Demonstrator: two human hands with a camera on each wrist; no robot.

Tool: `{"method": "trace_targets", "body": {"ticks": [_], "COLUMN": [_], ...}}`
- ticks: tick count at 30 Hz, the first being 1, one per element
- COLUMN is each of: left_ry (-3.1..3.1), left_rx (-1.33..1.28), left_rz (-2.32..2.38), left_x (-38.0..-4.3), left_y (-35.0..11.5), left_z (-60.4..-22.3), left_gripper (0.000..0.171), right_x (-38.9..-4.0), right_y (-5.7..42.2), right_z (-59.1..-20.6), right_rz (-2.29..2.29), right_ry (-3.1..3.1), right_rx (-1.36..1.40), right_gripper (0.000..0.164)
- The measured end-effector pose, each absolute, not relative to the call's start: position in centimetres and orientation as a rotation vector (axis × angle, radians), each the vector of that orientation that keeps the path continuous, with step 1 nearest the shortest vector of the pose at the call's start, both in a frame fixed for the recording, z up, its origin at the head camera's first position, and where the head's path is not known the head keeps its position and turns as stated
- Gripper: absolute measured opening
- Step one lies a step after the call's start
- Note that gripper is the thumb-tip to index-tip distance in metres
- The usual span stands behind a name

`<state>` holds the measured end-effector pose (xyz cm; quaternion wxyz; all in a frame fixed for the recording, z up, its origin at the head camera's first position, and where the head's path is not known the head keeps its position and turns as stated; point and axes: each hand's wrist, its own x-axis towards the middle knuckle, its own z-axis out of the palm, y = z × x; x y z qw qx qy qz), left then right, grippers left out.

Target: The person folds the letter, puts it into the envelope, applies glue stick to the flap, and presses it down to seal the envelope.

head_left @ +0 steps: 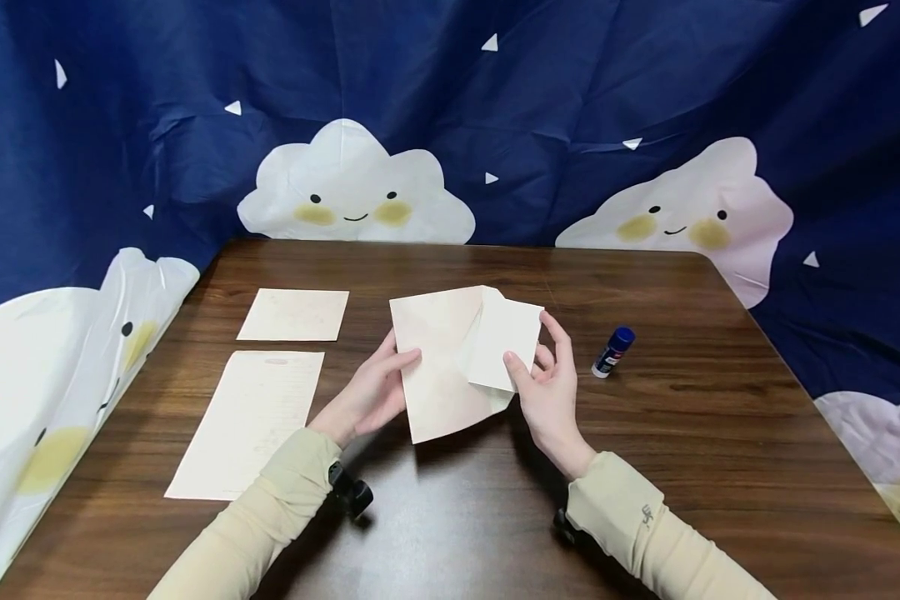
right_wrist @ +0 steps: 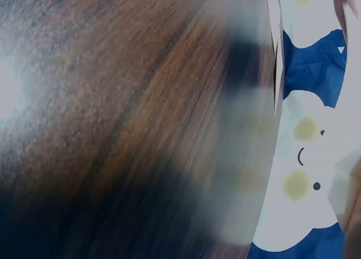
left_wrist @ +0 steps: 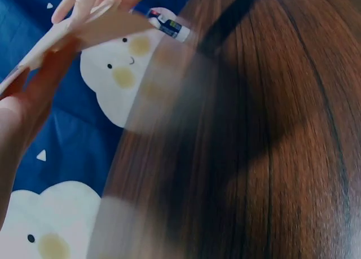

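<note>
In the head view my left hand (head_left: 375,390) grips a cream envelope (head_left: 438,367) by its left side, thumb on the front face. The envelope is held up over the table, its right end spread apart. My right hand (head_left: 551,404) pinches a smaller folded white paper (head_left: 506,342) at its right edge, thumb in front. This paper lies across the envelope's right end and overlaps it. The left wrist view catches the envelope (left_wrist: 107,30) nearly edge-on, with fingers at both ends. Thin paper edges (right_wrist: 274,50) show at the right in the right wrist view.
A blue-capped glue stick (head_left: 612,352) stands right of my right hand on the brown wooden table (head_left: 682,417). To the left lie a cream rectangular paper (head_left: 292,315) and a larger sheet with faint lines (head_left: 255,417), partly behind my left sleeve. A blue cloud-patterned curtain (head_left: 525,100) hangs behind.
</note>
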<state>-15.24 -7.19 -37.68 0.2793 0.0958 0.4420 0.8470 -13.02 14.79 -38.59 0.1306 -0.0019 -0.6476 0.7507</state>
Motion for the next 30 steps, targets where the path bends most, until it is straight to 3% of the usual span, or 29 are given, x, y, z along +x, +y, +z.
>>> {"method": "trace_targets", "body": {"ticks": [4,13,30], "left_ry": [1.195,1.392,1.351], "left_rx": [0.258,0.301,0.275], "left_rz": [2.256,2.215,2.276], "left_x": [-15.09,-14.89,-14.96], "left_y": [-7.22,-7.59,-7.93], "left_z": [-37.51,-38.34,-38.16], "left_gripper": [0.048,0.055,0.047], "right_x": [-12.94,-12.92,-12.4], "right_y": [14.91,15.12,15.02], "right_z": [-38.62,-38.81,-38.61], "right_rz": [2.174,2.15,2.153], "right_ry": [-1.886,-1.903,-1.9], "right_rx": [0.022,0.054,0.127], "right_gripper": [0.074,0.075,0.088]}}
